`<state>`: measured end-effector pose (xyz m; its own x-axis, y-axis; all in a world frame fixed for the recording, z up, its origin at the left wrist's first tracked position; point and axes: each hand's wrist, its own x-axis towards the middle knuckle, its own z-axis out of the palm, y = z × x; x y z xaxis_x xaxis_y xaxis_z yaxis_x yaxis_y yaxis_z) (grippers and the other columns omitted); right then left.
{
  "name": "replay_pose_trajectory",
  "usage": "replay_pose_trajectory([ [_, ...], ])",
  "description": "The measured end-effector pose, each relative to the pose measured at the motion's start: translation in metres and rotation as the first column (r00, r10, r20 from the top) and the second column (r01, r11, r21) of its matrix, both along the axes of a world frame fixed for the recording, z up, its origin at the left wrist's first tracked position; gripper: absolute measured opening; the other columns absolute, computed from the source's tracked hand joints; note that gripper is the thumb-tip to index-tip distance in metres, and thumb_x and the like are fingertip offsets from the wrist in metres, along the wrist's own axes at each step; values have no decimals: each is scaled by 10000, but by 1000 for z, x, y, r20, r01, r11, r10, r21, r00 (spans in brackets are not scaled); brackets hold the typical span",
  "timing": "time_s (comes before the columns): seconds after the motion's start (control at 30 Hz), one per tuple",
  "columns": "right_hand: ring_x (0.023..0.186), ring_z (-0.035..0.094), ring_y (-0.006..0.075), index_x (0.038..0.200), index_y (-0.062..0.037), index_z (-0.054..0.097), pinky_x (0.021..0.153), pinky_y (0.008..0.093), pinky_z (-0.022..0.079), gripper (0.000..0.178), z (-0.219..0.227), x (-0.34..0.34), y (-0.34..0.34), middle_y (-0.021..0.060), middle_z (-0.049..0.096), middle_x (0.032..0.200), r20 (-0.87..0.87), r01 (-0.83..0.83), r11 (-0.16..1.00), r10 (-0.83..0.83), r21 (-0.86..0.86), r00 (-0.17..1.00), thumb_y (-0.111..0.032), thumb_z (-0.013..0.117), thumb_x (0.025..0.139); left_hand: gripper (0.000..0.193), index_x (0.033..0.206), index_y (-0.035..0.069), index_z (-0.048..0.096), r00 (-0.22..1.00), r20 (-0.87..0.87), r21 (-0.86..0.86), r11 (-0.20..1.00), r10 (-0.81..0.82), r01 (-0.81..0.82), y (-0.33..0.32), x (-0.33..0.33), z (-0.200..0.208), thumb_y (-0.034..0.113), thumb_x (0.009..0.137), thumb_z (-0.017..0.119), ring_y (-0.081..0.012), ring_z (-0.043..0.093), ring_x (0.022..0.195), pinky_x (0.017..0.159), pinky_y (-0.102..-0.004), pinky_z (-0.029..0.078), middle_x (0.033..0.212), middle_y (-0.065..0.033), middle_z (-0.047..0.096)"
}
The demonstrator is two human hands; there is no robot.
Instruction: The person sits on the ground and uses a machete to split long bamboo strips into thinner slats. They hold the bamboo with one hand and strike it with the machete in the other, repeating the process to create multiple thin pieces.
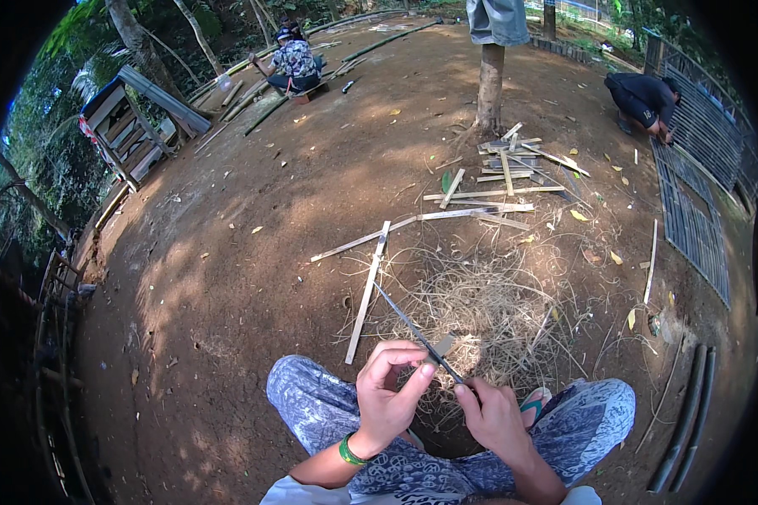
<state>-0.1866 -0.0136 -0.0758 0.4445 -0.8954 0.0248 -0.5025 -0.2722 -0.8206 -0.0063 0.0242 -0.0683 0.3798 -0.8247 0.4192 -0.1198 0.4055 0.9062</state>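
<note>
A long, thin dark strip [407,321] slants up and left across my hands, its far tip over the ground. My left hand [387,394] is closed, thumb and fingers pinching around the strip. The near end of the strip is pinched in my right hand [497,417]. A short flat grey piece [444,344], shaped like a blade, crosses the strip beside my left fingertips; which hand grips it, if either, is hidden. Below and beyond my hands lies a heap of thin curled shavings [488,316] on the dirt.
A pale wooden slat [368,295] lies left of the shavings. More slats [514,172] are piled by a tree trunk [490,88]. Two dark poles [691,421] lie at right. One person [644,101] crouches by a slatted panel [691,219]; another [295,66] sits far left.
</note>
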Motion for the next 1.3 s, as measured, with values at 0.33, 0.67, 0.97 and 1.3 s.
replay_pose_trajectory([
  [0.33,624,649,434,858,5,669,572,494,502,322,-9,3,1,221,622,625,1,-14,999,14,49,1000,-289,604,973,150,1017,-13,632,999,-24,37,998,48,-47,8,-5,3,-29,884,699,-139,593,964,852,-287,486,1101,-119,603],
  [0.67,602,648,424,843,-1,664,553,490,503,327,-23,6,12,222,618,612,0,-4,1000,4,15,1000,-293,595,974,158,1021,-20,656,999,-8,28,998,52,-52,15,-1,-1,-45,871,703,-164,609,973,858,-293,495,1101,-132,615],
  [0.97,598,644,436,819,0,666,552,502,502,349,-31,8,16,237,611,607,-63,24,1000,-24,2,998,-307,599,972,192,1022,-32,674,996,-13,29,996,85,-84,20,-1,-4,-66,843,731,-165,641,954,842,-279,518,1083,-138,643],
  [1.3,634,650,447,843,-4,666,592,513,515,336,-45,8,15,258,628,653,-9,12,1000,-12,-14,1000,-302,585,978,183,1006,-38,677,994,-46,56,994,98,-95,21,1,-2,-81,837,733,-162,641,951,825,-274,523,1079,-135,642],
])
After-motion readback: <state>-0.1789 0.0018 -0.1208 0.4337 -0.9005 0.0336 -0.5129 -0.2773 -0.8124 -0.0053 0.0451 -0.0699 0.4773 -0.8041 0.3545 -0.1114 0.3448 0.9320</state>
